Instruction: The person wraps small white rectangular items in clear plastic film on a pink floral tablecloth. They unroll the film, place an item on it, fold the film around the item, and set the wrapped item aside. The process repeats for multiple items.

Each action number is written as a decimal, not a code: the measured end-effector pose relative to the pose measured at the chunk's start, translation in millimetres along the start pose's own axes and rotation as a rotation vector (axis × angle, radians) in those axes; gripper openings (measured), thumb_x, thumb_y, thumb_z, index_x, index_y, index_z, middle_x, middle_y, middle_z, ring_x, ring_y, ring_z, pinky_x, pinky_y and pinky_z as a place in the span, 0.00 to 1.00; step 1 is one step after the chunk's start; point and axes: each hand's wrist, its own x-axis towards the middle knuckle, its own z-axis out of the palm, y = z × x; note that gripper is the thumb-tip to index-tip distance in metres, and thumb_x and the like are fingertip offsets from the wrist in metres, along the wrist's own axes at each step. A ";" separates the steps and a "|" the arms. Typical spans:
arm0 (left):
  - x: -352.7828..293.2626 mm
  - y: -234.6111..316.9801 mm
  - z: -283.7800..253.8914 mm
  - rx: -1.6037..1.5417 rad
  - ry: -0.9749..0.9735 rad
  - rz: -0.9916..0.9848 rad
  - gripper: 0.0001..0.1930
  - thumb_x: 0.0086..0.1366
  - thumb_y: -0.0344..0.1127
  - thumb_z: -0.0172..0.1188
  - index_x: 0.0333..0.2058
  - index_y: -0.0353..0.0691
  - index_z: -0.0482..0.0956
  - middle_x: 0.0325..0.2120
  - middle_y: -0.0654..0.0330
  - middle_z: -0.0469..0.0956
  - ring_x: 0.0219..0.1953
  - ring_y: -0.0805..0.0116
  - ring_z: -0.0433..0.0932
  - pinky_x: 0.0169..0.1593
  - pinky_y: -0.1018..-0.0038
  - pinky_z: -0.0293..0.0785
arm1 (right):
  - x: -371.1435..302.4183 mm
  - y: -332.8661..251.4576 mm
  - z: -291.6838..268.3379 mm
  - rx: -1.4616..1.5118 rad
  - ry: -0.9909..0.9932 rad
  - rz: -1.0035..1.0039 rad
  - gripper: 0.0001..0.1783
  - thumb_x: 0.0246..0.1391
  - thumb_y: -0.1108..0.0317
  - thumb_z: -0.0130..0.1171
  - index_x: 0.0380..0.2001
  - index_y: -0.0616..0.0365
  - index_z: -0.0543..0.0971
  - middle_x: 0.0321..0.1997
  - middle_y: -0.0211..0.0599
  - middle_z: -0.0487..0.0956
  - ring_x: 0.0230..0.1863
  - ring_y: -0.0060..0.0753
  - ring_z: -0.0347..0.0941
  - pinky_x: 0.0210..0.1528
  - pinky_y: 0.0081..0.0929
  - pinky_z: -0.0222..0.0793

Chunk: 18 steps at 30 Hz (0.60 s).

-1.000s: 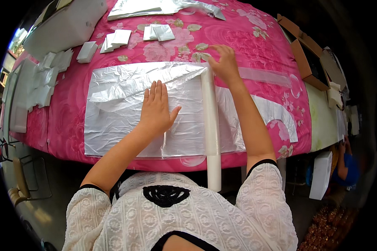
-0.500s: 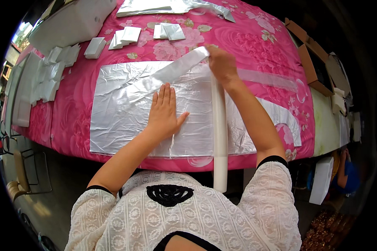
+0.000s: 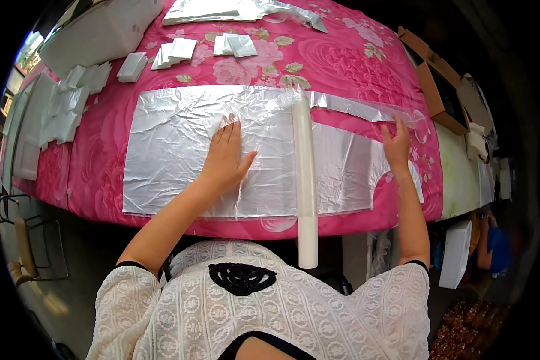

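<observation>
No longer crossing the film point(image 3: 174, 129), a strip point(image 3: 354, 107) stretches right of the roll point(image 3: 305, 174) to the right hand point(image 3: 397, 147), grip unclear, while the left hand point(image 3: 224, 153) lies flat.

Large table point(image 3: 342, 66) draped in deep-pink cloth printed with pale roses and grey-green leaves; its edges bow under the lens. Adjoining its right side, a flat pale-green surface point(image 3: 454, 174) with yellowish stains. Lower left: chair with a tan backrest point(image 3: 27, 243) and thin metal-tube frame, standing on a dark grey floor point(image 3: 93, 264). One yellowish light patch point(image 3: 55, 305) on that floor. Upper left rim: bright opening point(image 3: 30, 49), window or doorway, cannot tell. Far right background: dim, detail lost
</observation>
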 end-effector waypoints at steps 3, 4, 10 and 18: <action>-7.4 5.1 -31.6 -0.307 -0.026 -0.069 0.16 0.60 0.33 0.53 0.46 0.32 0.71 0.44 0.47 0.73 0.48 0.55 0.71 0.51 0.67 0.65 | -63.0 -73.2 -8.8 0.205 -0.364 -0.409 0.30 0.50 0.62 0.58 0.56 0.59 0.66 0.57 0.46 0.67 0.59 0.48 0.61 0.60 0.37 0.56; -11.0 6.3 -42.8 -0.416 -0.066 -0.113 0.12 0.60 0.29 0.53 0.42 0.32 0.76 0.39 0.50 0.78 0.43 0.59 0.77 0.47 0.70 0.71 | -77.0 -89.5 -11.5 0.255 -0.497 -0.466 0.32 0.51 0.58 0.56 0.57 0.59 0.64 0.60 0.46 0.64 0.60 0.48 0.59 0.61 0.38 0.54; -49.9 -16.0 -81.4 -0.535 0.014 -0.218 0.06 0.60 0.27 0.54 0.31 0.34 0.80 0.25 0.60 0.80 0.26 0.77 0.76 0.29 0.82 0.70 | -102.8 -127.1 -0.5 0.229 -0.596 -0.695 0.35 0.54 0.45 0.45 0.59 0.55 0.62 0.65 0.42 0.58 0.66 0.47 0.50 0.65 0.45 0.45; -97.7 -47.5 -117.8 -0.615 -0.014 -0.404 0.08 0.63 0.28 0.51 0.33 0.31 0.77 0.28 0.59 0.80 0.29 0.77 0.76 0.35 0.81 0.71 | -93.8 -297.3 71.2 0.843 -0.831 -0.784 0.28 0.60 0.48 0.39 0.52 0.58 0.71 0.54 0.45 0.71 0.62 0.45 0.58 0.64 0.39 0.48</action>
